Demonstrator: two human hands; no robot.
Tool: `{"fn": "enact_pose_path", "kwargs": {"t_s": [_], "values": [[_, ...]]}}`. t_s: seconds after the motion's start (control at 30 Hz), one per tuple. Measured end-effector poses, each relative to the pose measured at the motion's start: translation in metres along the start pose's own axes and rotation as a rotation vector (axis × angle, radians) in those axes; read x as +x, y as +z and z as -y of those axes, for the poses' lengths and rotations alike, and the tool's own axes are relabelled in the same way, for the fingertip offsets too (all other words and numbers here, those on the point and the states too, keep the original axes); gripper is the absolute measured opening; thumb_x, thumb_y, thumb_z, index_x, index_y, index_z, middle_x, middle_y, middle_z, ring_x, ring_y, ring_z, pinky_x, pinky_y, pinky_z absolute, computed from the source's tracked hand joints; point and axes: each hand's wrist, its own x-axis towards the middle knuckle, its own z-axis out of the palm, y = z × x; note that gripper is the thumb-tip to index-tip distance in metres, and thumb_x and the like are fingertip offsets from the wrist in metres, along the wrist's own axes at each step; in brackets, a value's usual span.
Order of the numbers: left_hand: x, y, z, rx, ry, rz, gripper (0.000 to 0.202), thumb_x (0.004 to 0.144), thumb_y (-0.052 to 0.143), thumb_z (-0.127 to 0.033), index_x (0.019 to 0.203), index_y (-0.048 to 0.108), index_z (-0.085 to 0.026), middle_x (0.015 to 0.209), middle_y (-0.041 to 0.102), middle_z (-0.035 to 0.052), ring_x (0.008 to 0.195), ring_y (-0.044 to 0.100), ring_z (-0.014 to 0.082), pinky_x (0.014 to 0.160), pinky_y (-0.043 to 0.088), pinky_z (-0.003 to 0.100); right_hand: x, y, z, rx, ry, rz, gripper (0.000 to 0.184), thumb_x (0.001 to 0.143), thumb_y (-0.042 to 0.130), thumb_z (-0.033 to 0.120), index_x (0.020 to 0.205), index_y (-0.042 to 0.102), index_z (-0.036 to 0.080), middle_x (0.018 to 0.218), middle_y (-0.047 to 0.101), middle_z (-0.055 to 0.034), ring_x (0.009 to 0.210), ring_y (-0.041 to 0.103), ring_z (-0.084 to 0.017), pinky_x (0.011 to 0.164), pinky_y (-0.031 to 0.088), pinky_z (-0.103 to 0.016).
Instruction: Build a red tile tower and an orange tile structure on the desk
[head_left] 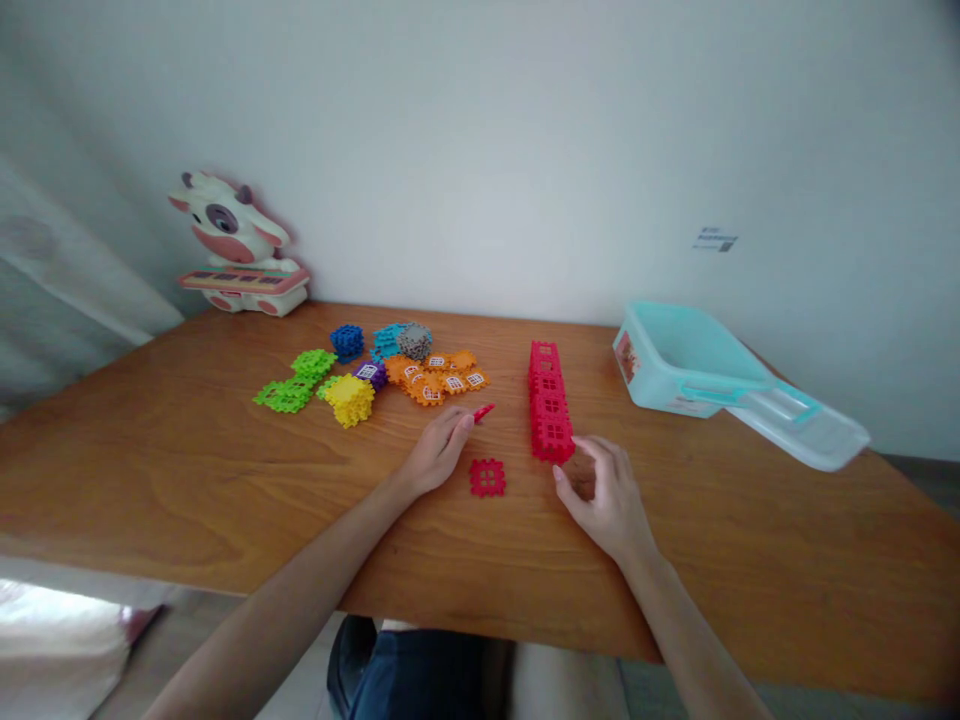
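A long block built of red interlocking tiles (550, 405) with window-like holes stands on the wooden table. By its near end is my right hand (604, 495), thumb and fingers apart; the fingertips are at or very close to the block's near corner. My left hand (441, 447) pinches a red tile (484, 412), seen nearly edge-on, left of the block. Below that hand, a loose red tile (488, 478) with four holes lies flat on the table.
Further left lie piles of green (296, 385), yellow (350, 400), orange (435, 377), purple, blue and grey tiles. A turquoise box (675, 360) with its clear lid (806, 425) tilted beside it stands at right. A cow-shaped toy keyboard (244, 280) sits at the back left.
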Motion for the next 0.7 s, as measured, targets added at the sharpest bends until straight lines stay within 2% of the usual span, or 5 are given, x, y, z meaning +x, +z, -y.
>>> {"fn": "enact_pose_path", "kwargs": {"t_s": [0.13, 0.27, 0.37, 0.5, 0.7], "values": [[-0.003, 0.004, -0.007, -0.016, 0.038, 0.09, 0.051, 0.109, 0.033, -0.048, 0.125, 0.068, -0.015, 0.111, 0.069, 0.01, 0.107, 0.065, 0.0206, 0.098, 0.05, 0.035, 0.003, 0.002, 0.001, -0.001, 0.065, -0.02, 0.043, 0.094, 0.063, 0.038, 0.133, 0.052, 0.024, 0.122, 0.063, -0.016, 0.116, 0.061, -0.034, 0.098, 0.054, -0.056], [0.0, 0.004, -0.007, -0.036, 0.0, 0.03, 0.055, 0.108, 0.033, -0.053, 0.111, 0.071, -0.014, 0.102, 0.068, 0.0087, 0.097, 0.064, 0.0195, 0.092, 0.05, 0.033, 0.036, 0.015, -0.007, 0.042, 0.304, -0.043, 0.045, 0.095, 0.057, 0.051, 0.125, 0.056, 0.017, 0.119, 0.065, -0.0202, 0.112, 0.064, -0.035, 0.096, 0.054, -0.055], [0.002, 0.004, -0.006, -0.077, -0.045, -0.017, 0.059, 0.106, 0.033, -0.058, 0.101, 0.072, -0.013, 0.095, 0.067, 0.0079, 0.088, 0.063, 0.0181, 0.085, 0.05, 0.031, 0.08, 0.025, -0.014, -0.031, 0.44, 0.11, 0.053, 0.093, 0.058, 0.052, 0.127, 0.057, 0.011, 0.123, 0.065, -0.0242, 0.117, 0.064, -0.037, 0.101, 0.051, -0.053], [0.003, 0.006, -0.006, -0.115, -0.085, -0.041, 0.059, 0.105, 0.035, -0.059, 0.113, 0.072, -0.015, 0.095, 0.069, 0.0079, 0.088, 0.063, 0.0187, 0.083, 0.05, 0.032, 0.133, 0.035, -0.018, -0.207, 0.556, 0.387, 0.064, 0.095, 0.052, 0.06, 0.139, 0.052, 0.012, 0.133, 0.061, -0.0275, 0.12, 0.064, -0.042, 0.096, 0.051, -0.054], [0.002, 0.006, -0.006, -0.141, -0.1, -0.053, 0.058, 0.105, 0.037, -0.059, 0.114, 0.073, -0.015, 0.099, 0.07, 0.0088, 0.095, 0.064, 0.0198, 0.088, 0.051, 0.033, 0.158, 0.051, -0.017, -0.257, 0.628, 0.596, 0.064, 0.088, 0.067, 0.051, 0.133, 0.055, 0.007, 0.121, 0.069, -0.0305, 0.115, 0.067, -0.045, 0.094, 0.051, -0.055]]}}
